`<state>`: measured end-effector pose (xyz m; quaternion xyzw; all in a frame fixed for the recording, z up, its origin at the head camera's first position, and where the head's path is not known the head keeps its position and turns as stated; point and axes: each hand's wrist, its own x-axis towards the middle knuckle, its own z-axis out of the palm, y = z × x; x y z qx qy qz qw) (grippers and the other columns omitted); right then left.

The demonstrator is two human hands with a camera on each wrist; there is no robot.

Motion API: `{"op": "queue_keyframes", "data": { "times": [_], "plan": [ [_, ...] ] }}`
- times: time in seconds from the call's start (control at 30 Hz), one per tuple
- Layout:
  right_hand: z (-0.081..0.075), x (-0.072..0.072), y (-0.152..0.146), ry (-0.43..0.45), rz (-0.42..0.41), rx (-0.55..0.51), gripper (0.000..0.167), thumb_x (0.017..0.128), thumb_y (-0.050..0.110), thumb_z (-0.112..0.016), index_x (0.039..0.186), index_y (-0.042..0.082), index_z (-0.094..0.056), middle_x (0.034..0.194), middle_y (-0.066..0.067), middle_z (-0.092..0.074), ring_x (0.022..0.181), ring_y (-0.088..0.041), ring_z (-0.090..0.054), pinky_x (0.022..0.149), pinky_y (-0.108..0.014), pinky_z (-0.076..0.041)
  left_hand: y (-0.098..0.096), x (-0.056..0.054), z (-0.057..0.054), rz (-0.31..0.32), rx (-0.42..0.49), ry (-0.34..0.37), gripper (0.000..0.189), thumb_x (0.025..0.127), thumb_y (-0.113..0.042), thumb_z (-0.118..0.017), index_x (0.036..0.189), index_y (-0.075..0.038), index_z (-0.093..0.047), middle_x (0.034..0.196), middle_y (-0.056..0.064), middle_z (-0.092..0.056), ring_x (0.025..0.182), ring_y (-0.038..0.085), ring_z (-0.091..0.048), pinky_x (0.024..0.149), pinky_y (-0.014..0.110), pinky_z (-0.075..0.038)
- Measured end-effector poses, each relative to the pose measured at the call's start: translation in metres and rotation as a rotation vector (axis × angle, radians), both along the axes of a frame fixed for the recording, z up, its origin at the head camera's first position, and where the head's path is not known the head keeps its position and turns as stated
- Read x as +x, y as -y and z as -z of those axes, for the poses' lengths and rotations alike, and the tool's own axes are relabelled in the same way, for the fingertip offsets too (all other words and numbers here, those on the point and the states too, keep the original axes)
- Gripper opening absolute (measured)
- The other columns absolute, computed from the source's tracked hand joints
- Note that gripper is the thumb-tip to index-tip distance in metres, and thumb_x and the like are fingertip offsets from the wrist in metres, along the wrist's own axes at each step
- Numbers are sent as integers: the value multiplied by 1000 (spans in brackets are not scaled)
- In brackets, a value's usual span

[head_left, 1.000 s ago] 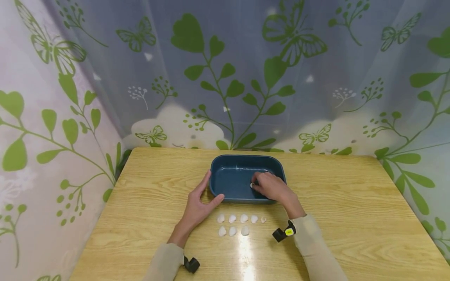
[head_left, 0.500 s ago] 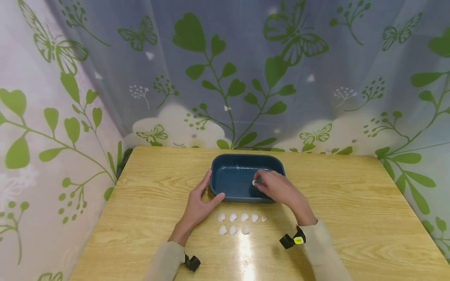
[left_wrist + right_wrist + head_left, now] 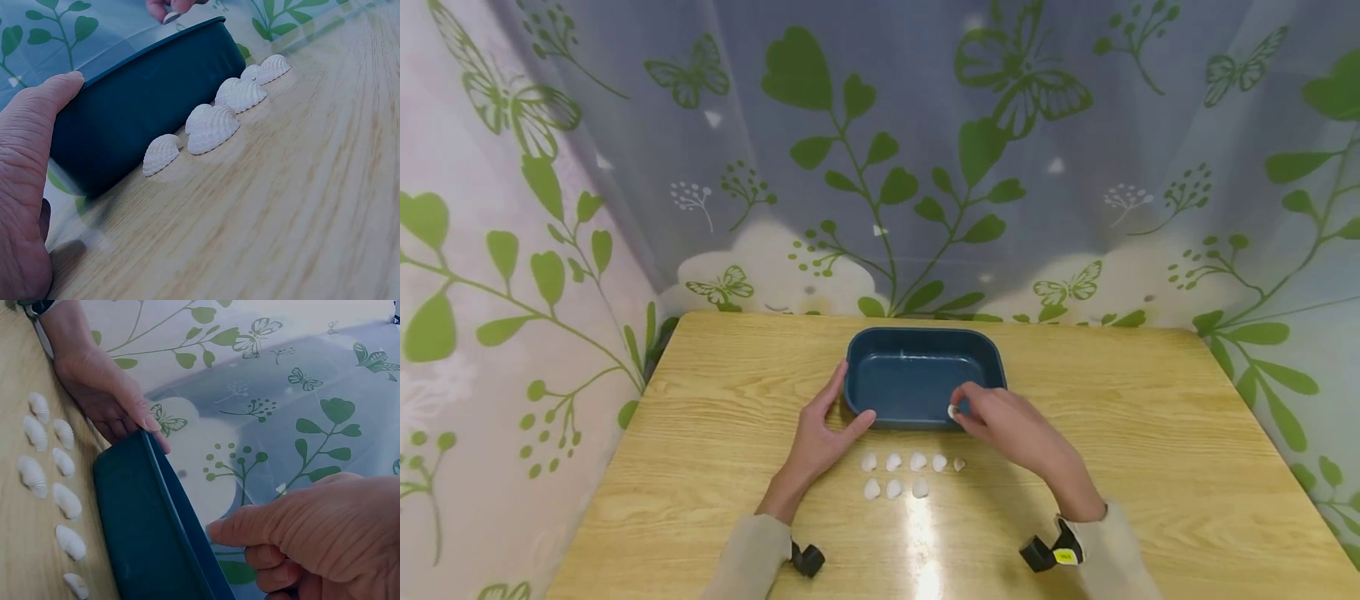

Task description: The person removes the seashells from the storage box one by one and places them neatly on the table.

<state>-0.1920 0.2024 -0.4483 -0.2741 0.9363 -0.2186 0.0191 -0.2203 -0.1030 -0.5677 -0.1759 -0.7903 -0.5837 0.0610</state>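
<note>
A dark blue rectangular basin (image 3: 910, 387) stands on the wooden table. My left hand (image 3: 816, 433) rests against its left end, fingers and thumb extended, the thumb at the front rim. Over the basin's front right part, my right hand (image 3: 1011, 425) pinches a small white seashell (image 3: 952, 411) between thumb and fingertips. That shell (image 3: 172, 17) also shows above the far rim in the left wrist view. In the right wrist view, the right thumb (image 3: 244, 526) is close beside the rim and hides the shell. White ribbed seashells (image 3: 918, 461) lie in two rows before the basin.
The front row has three shells (image 3: 893, 488); the back row has several, ending in a smaller brownish one (image 3: 958, 464) at the right. A curtain (image 3: 865, 167) with green leaves and butterflies hangs behind the table (image 3: 1150, 433). Both wrists wear black cameras (image 3: 1037, 552).
My right hand has drawn back toward the basin's front right rim, carrying the pinched shell up and nearer. The left hand and the rows of shells stay in place.
</note>
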Motion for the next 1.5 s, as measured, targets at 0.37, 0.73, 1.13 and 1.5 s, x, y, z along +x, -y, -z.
{"op": "queue_keyframes", "data": {
  "times": [0.37, 0.73, 1.13, 1.5],
  "plan": [
    [13, 30, -12, 57, -12, 26, 12, 102, 11, -69, 113, 10, -66, 63, 15, -45, 53, 1, -34, 50, -20, -33, -2, -3, 1, 3, 2, 10, 89, 94, -29, -81, 166, -19, -31, 169, -5, -31, 156, 14, -28, 127, 42, -26],
    [41, 37, -27, 116, 26, 47, 6, 100, 9, -70, 107, 11, -69, 67, 15, -49, 56, 1, -35, 50, -20, -34, -5, -6, 4, 17, 13, -2, 87, 95, -30, -79, 166, -25, -30, 169, -5, -30, 156, 17, -28, 126, 48, -27],
    [60, 25, -31, 125, 10, 46, 10, 98, 9, -73, 108, 9, -70, 90, 4, -71, 67, 1, -50, 58, -22, -45, -2, -8, 2, 4, 9, 5, 87, 95, -31, -80, 166, -23, -30, 169, -5, -30, 157, 16, -27, 127, 46, -27],
    [68, 20, -37, 193, 36, -33, 13, 99, 10, -71, 112, 6, -67, 77, 8, -65, 63, 1, -48, 59, -22, -45, -5, -10, 7, -2, 22, -8, 90, 95, -31, -79, 167, -18, -26, 172, 4, -27, 158, 20, -24, 127, 50, -25]
  ]
}}
